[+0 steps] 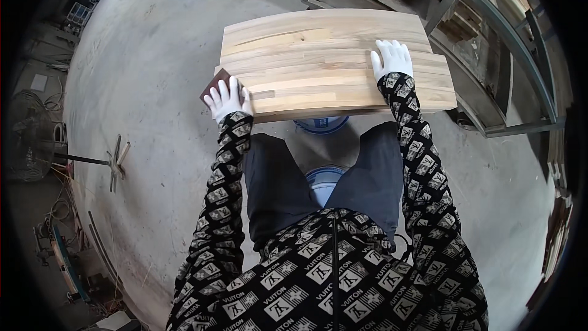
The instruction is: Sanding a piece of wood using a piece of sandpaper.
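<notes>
In front of my knees lies a stack of pale, edge-glued wooden boards (pixel 306 61), its pieces slightly offset at the ends. My left hand (pixel 228 97), in a white glove, is at the left end of the stack. Its fingers press on a reddish-brown piece of sandpaper (pixel 215 83), part of which is hidden beneath them. On the right part of the top board, my white-gloved right hand (pixel 392 59) rests flat with fingers spread and holds nothing.
A blue bucket (pixel 321 125) shows under the boards' near edge, another blue round container (pixel 324 179) between my legs. Metal racks (pixel 490 18) with wood pieces stand at the far right. At left are a fan (pixel 30 138) and a metal-legged stand (pixel 115 162) on the concrete floor.
</notes>
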The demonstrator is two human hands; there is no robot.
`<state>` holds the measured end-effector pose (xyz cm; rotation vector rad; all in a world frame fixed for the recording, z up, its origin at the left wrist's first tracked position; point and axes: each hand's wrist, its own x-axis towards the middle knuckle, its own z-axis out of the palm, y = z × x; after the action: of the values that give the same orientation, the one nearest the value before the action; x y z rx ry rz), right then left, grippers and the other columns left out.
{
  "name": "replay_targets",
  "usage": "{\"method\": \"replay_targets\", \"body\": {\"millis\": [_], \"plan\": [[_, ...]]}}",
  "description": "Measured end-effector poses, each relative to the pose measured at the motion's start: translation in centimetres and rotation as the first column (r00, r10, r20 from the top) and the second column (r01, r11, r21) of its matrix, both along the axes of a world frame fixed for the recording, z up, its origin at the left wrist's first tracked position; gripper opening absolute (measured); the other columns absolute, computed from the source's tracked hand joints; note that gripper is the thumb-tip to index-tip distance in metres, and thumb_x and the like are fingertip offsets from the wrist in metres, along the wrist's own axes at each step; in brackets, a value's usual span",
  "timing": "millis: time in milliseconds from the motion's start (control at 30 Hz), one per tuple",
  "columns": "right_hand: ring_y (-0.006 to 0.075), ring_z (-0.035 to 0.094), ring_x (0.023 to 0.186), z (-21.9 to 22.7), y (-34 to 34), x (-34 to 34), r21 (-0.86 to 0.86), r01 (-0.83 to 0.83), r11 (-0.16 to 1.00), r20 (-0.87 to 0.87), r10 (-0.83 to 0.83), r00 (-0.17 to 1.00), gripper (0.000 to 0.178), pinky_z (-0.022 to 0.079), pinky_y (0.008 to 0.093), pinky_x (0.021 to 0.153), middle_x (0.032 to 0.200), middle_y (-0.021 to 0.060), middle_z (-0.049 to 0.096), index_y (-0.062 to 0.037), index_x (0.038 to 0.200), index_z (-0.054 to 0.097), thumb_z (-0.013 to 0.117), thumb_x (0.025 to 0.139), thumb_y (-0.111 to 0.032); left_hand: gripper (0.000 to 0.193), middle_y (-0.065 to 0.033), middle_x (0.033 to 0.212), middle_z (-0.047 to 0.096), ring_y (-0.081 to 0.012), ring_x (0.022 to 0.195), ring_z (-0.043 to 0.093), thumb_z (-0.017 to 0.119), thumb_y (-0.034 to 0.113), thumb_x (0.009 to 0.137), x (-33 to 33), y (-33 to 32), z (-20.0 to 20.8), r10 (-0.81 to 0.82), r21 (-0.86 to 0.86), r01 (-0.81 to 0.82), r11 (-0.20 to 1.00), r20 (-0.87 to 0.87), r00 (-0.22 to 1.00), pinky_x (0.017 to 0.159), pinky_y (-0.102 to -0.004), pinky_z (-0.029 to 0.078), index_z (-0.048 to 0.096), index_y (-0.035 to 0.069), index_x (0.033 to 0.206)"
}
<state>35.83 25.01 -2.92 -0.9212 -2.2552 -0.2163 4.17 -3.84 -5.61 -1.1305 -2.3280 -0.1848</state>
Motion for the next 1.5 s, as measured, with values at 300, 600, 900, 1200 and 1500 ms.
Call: {"method": "replay_targets", "body": {"millis": [300, 600, 900, 1200, 1500], "plan": [[0.0334, 0.053, 0.129, 0.0, 0.0, 0.0, -0.061, -0.004, 0.998, 0.043, 0.007, 0.999, 0.038, 0.033, 0.0489, 0.116, 0.126, 0.0135, 0.065, -0.0091, 0.127, 0.064, 0.061, 0.097, -0.033, 0.052, -0.0210, 0.135, 0.054, -0.0468, 0.127, 0.046, 0.065, 0.031, 0.087, 16.9, 9.3, 3.5, -0.609, 0.228, 0.572, 0.788, 0.148, 0.779, 0.114, -0.0631, 0.028, 0.058, 0.012, 0.135], [0.0333, 0.053, 0.125, -0.3, 0.2, 0.6, -0.035, 0.006, 0.999, 0.022, -0.006, 1.000, 0.037, 0.036, 0.0479, 0.113, 0.126, 0.0124, 0.064, -0.0079, 0.127, 0.062, 0.063, 0.096, -0.028, 0.055, -0.0174, 0.141, 0.052, -0.0442, 0.131, 0.043, 0.063, 0.031, 0.090, 5.1, 1.5, 2.4, -0.363, 0.008, 0.365, 0.931, 0.124, 0.923, 0.116, -0.0618, 0.024, 0.054, 0.016, 0.142], [0.0335, 0.053, 0.126, -0.3, 0.2, 0.4, -0.028, 0.035, 0.999, 0.043, -0.034, 0.998, 0.037, 0.035, 0.0484, 0.114, 0.126, 0.0125, 0.064, -0.0086, 0.127, 0.063, 0.063, 0.096, -0.029, 0.060, -0.0201, 0.141, 0.052, -0.0449, 0.133, 0.041, 0.064, 0.037, 0.089, 4.7, 4.5, 1.2, -0.151, -0.015, 0.153, 0.988, 0.081, 0.985, 0.117, -0.0621, 0.022, 0.051, 0.014, 0.143], [0.0343, 0.054, 0.127, -0.1, 0.1, -0.1, -0.029, 0.001, 1.000, 0.040, 0.000, 0.999, 0.038, 0.034, 0.0491, 0.115, 0.126, 0.0137, 0.065, -0.0084, 0.127, 0.064, 0.062, 0.096, -0.031, 0.059, -0.0213, 0.139, 0.051, -0.0475, 0.128, 0.044, 0.068, 0.026, 0.083, 17.8, 10.1, 3.8, -0.688, 0.246, 0.645, 0.724, 0.191, 0.700, 0.114, -0.0634, 0.026, 0.054, 0.012, 0.138], [0.0343, 0.053, 0.128, 0.3, -0.2, -0.1, -0.032, 0.025, 0.999, 0.046, -0.024, 0.999, 0.037, 0.034, 0.0489, 0.115, 0.129, 0.0128, 0.064, -0.0092, 0.129, 0.062, 0.061, 0.097, -0.030, 0.055, -0.0173, 0.138, 0.053, -0.0431, 0.126, 0.046, 0.063, 0.033, 0.090, -2.1, 2.5, 0.2, -0.232, -0.003, 0.232, 0.973, 0.015, 0.973, 0.114, -0.0607, 0.026, 0.053, 0.015, 0.141]]}}
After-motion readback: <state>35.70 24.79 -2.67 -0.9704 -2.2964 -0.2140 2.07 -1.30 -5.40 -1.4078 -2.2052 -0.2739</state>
